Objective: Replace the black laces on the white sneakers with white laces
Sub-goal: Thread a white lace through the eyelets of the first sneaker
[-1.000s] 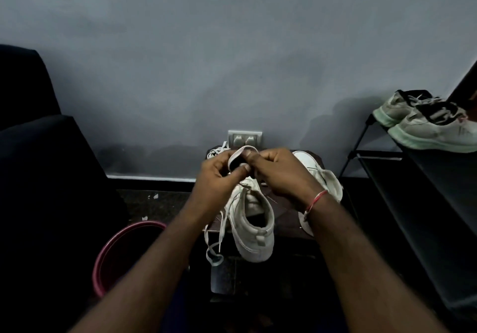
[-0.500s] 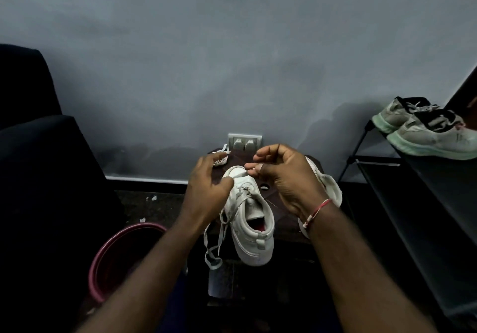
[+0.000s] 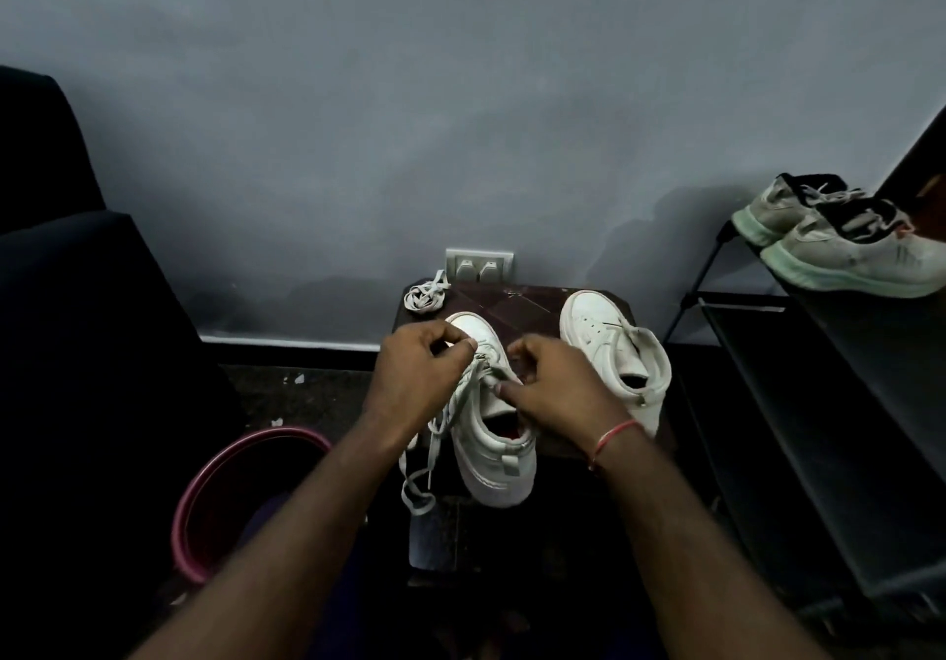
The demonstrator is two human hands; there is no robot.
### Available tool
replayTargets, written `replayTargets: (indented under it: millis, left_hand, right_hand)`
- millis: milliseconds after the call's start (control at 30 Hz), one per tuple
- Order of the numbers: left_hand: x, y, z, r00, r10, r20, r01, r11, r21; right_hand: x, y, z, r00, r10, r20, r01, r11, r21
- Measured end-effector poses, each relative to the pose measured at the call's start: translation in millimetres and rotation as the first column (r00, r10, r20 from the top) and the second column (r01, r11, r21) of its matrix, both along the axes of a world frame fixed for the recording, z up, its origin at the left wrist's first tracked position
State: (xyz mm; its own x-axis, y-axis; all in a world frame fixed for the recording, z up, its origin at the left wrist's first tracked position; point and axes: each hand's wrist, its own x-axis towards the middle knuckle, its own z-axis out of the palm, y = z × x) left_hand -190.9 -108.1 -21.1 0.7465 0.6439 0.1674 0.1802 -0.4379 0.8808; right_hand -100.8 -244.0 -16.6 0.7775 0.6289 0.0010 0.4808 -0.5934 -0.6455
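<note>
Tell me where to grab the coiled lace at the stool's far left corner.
Pinch the coiled lace across its bunched middle, coming straight down from above: it lies flat on the stool, and its loose end trails toward the wall, so pulling that would probably uncoil it. The left hand, once free, is nearer.

Both hands are on the near sneaker (image 3: 494,459), which sits on a small dark table (image 3: 517,301) with its heel over the near edge. The left hand (image 3: 414,378) pinches the white lace (image 3: 435,436) by the toe and the right hand (image 3: 558,390) pinches it at the eyelets. The second sneaker (image 3: 614,347) stands to the right, and a bundled lace (image 3: 425,297) lies at the far left corner.
</note>
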Motion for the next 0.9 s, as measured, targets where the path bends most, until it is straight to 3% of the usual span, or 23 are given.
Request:
replayTargets:
  millis: [67,167,267,367,467,667,900]
  left_hand:
    - [1.3,-5.4,-3.8,0.999,-0.024,-0.039,0.027,0.997,0.073]
    - [5.5,-18.5,-5.7,0.994,-0.041,-0.099,0.062,0.973,0.222]
    - [11.0,-27.0,-5.3,0.991,0.016,-0.136,0.028,0.95,0.31]
    - [18.0,-30.6,-11.7,0.99,0.018,-0.14,0.021,0.962,0.271]
    - [21.8,-33.1,-14.9,0.993,0.028,-0.118,0.0,0.973,0.232]
    - [24.8,-31.9,-19.8,0.996,-0.009,-0.084,0.029,0.969,0.244]
    - [19.7,-28.2,-21.6,0.998,-0.058,-0.029,0.064,0.963,0.264]
  right_hand:
    - [-4.2,1.4,-11.9,0.998,-0.048,0.03,0.047,0.999,0.01]
    - [-4.6,0.7,-19.9,0.986,-0.168,-0.006,0.167,0.972,0.164]
    - [-4.5,-3.6,-28.3,0.939,-0.234,-0.25,0.31,0.892,0.328]
    - [-6.8,-2.8,-36.3,0.839,-0.2,-0.506,0.456,0.766,0.453]
    - [-9.2,-0.7,-42.0,0.77,-0.143,-0.622,0.53,0.687,0.498]
    - [-11.6,0.1,-45.4,0.746,-0.059,-0.663,0.544,0.628,0.556]
    - [-14.9,2.7,-50.2,0.81,-0.074,-0.581,0.487,0.636,0.598]
